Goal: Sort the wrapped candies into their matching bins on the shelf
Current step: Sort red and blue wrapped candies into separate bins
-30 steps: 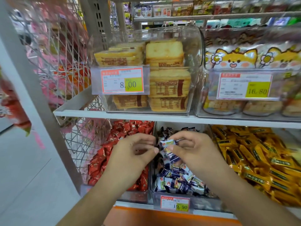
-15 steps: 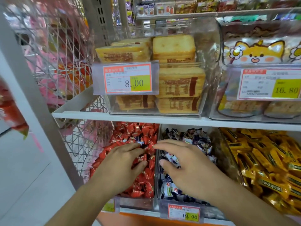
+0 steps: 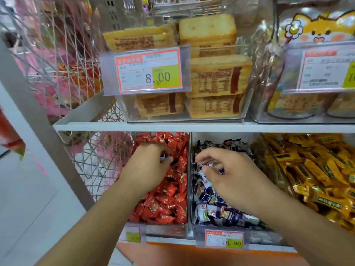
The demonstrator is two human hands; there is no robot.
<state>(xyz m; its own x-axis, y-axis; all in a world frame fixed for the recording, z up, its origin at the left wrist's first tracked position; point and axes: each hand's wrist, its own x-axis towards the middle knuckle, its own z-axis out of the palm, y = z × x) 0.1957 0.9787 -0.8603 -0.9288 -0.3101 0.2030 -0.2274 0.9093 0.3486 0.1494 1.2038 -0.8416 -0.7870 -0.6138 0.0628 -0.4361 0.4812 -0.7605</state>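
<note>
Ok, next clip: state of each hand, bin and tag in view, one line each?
left hand: over the red candy bin, fingers curled, pinching something small
right hand: over the blue candy bin, pinching a blue candy
red candy bin: heaped with red candies
blue candy bin: partly full
yellow candy bin: full
8.00 price tag: readable
19.90 price tag: readable

Open from the front above the candy bins (image 3: 189, 217), capped low by the upper shelf (image 3: 192, 127), walled left by wire mesh (image 3: 99, 166).
</note>
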